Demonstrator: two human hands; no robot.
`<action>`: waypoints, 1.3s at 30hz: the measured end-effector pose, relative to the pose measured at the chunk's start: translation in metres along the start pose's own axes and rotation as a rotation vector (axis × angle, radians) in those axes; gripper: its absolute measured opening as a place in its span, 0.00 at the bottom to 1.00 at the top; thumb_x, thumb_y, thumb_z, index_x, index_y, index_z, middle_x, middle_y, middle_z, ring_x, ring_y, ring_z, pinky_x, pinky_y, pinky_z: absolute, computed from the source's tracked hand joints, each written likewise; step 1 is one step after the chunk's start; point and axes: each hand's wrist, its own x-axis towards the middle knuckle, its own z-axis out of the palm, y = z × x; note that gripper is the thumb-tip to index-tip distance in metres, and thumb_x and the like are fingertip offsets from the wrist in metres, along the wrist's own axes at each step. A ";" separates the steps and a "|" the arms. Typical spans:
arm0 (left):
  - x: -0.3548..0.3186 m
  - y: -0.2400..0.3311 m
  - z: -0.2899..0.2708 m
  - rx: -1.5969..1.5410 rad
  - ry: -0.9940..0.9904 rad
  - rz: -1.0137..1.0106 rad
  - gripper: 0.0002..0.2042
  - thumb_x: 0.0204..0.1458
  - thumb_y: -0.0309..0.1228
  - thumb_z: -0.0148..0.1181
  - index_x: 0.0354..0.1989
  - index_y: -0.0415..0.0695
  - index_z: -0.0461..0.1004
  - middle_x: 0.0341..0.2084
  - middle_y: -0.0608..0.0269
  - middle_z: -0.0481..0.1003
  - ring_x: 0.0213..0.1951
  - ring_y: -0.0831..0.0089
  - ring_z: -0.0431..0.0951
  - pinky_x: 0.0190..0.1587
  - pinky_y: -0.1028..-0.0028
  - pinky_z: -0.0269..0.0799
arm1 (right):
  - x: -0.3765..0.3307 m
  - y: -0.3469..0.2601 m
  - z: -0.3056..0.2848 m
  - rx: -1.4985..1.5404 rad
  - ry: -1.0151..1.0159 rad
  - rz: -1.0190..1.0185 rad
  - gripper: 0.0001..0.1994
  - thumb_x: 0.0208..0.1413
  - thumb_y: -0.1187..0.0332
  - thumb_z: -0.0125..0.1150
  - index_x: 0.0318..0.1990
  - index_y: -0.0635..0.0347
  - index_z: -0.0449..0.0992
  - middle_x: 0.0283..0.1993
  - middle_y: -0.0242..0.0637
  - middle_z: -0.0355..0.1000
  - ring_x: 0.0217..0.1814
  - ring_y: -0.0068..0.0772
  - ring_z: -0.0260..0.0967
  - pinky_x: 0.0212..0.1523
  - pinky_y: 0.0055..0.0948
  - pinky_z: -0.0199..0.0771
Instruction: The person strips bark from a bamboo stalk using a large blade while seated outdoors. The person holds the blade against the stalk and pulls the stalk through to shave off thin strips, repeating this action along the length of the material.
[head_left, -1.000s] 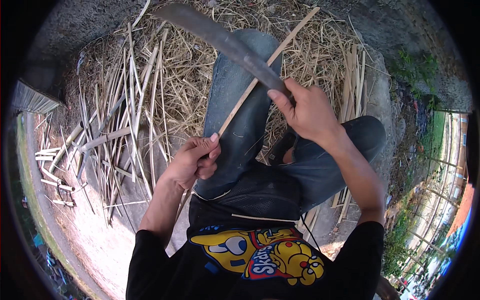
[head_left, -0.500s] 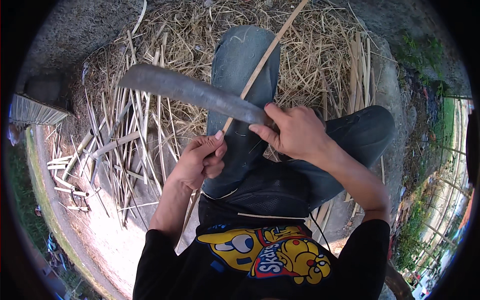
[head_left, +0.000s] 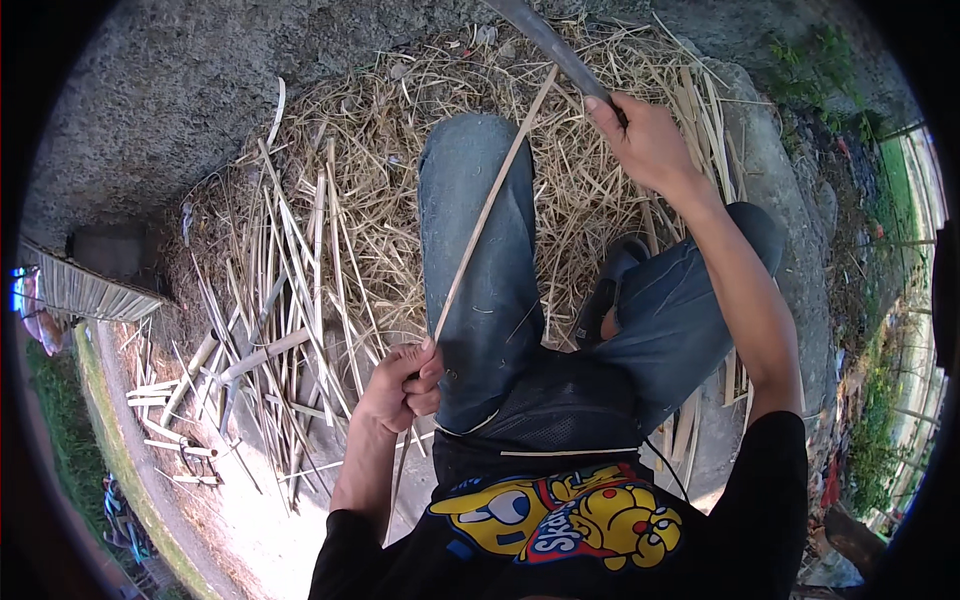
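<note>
Between the thumb and curled fingers of my left hand (head_left: 404, 385) is a long thin bamboo strip (head_left: 487, 212). It slants up across my jeans-clad knee, and its tail hangs below the hand. My right hand (head_left: 648, 140) is farther away, wrapped round the handle end of a machete (head_left: 550, 42). The machete's dark blade points up and left, past the strip's far tip, and its end runs out of the frame. Its handle is mostly hidden in my fist. A short pale strip (head_left: 566, 453) lies across my lap.
Dry bamboo shavings (head_left: 590, 215) cover the ground around my legs. Several cut bamboo sticks (head_left: 300, 270) lie heaped on the left, and split slats (head_left: 708, 140) on the right. A rough grey wall (head_left: 200, 90) stands beyond. My dark shoe (head_left: 612, 285) rests among the shavings.
My right hand has carried the machete away and up to the right; the blade no longer crosses the strip. My left hand still grips the strip, slightly lower. The view has shifted a little.
</note>
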 end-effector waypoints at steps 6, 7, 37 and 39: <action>0.001 0.006 -0.004 0.031 0.047 -0.014 0.21 0.68 0.44 0.50 0.22 0.48 0.63 0.10 0.79 0.47 0.10 0.85 0.42 0.15 0.75 0.35 | -0.048 -0.053 0.026 -0.185 -0.243 -0.321 0.29 0.64 0.38 0.50 0.33 0.59 0.77 0.16 0.45 0.71 0.25 0.55 0.76 0.29 0.49 0.75; 0.000 0.006 -0.009 0.037 0.045 -0.009 0.21 0.68 0.44 0.50 0.22 0.48 0.63 0.10 0.79 0.47 0.10 0.85 0.42 0.15 0.75 0.35 | -0.043 -0.047 0.023 -0.179 -0.229 -0.308 0.29 0.64 0.38 0.50 0.33 0.59 0.77 0.16 0.45 0.71 0.25 0.55 0.76 0.29 0.49 0.75; 0.022 0.029 0.005 0.593 0.280 0.295 0.22 0.70 0.42 0.45 0.23 0.43 0.63 0.10 0.73 0.53 0.12 0.83 0.47 0.15 0.78 0.44 | -0.037 0.008 0.002 0.808 -0.087 -0.016 0.18 0.68 0.64 0.54 0.60 0.62 0.74 0.28 0.29 0.71 0.18 0.15 0.67 0.19 0.17 0.66; 0.021 0.035 0.001 0.675 0.271 0.296 0.21 0.70 0.41 0.46 0.27 0.40 0.66 0.09 0.71 0.57 0.11 0.83 0.52 0.15 0.78 0.46 | -0.034 0.013 -0.002 0.905 -0.189 0.013 0.19 0.68 0.56 0.56 0.51 0.66 0.78 0.30 0.33 0.74 0.20 0.20 0.73 0.23 0.23 0.77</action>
